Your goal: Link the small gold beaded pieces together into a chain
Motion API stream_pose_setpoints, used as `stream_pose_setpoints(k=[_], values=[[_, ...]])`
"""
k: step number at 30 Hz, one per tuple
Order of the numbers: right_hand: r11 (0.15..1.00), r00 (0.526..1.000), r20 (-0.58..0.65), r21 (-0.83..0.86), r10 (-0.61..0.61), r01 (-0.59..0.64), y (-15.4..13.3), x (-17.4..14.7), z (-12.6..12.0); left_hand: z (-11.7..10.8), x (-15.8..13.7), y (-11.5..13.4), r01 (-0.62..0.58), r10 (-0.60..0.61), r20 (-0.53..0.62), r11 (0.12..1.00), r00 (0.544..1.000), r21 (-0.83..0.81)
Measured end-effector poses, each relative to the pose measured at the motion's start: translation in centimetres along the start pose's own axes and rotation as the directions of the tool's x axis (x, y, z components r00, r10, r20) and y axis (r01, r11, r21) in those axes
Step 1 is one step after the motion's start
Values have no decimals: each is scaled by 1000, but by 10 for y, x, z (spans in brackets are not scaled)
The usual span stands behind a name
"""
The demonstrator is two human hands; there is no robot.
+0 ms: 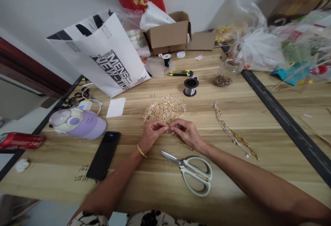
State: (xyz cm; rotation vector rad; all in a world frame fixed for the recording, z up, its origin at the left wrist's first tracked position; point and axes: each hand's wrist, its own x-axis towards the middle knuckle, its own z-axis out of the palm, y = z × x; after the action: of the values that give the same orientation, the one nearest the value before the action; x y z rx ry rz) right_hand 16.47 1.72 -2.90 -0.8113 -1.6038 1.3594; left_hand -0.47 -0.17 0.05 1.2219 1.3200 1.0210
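My left hand (152, 134) and my right hand (186, 133) meet fingertip to fingertip at the near edge of a pile of gold and clear beads or small links (165, 109). Both pinch closed. From the right fingertips a thin gold chain (184, 145) trails under that hand onto the table. What the left fingertips hold is too small to make out. Scissors with pale handles (186, 169) lie just below the hands, blades pointing left. To the right rest a silver and a gold chain (234, 133), tied together at the top.
Behind the pile are a wire spool (190, 87), a yellow-black utility knife (180, 73) and a glass jar (227, 74). At left stand a purple bottle (82, 122), a phone (103, 155) and a white paper bag (103, 53). A cardboard box (169, 36) sits farther back.
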Motion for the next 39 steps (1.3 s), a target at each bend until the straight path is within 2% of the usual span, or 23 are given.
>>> stream_pose_setpoints(k=[6,17,31,39], values=[[999,999,-8,-22,32,-32,-1,0,-1,0,0,-1,-8,8,-21,1000,1000,0],[987,1000,-20,-159,-7,4,-4,-1,-1,-1,1,1,9,-9,-19,1000,1000,3],[988,998,52,-153,33,-25,-5,0,-2,-1,2,-5,-69,71,-35,996,997,57],[990,994,79,-127,70,-60,-5,1,-3,-1,1,-3,-53,55,-19,997,998,57]])
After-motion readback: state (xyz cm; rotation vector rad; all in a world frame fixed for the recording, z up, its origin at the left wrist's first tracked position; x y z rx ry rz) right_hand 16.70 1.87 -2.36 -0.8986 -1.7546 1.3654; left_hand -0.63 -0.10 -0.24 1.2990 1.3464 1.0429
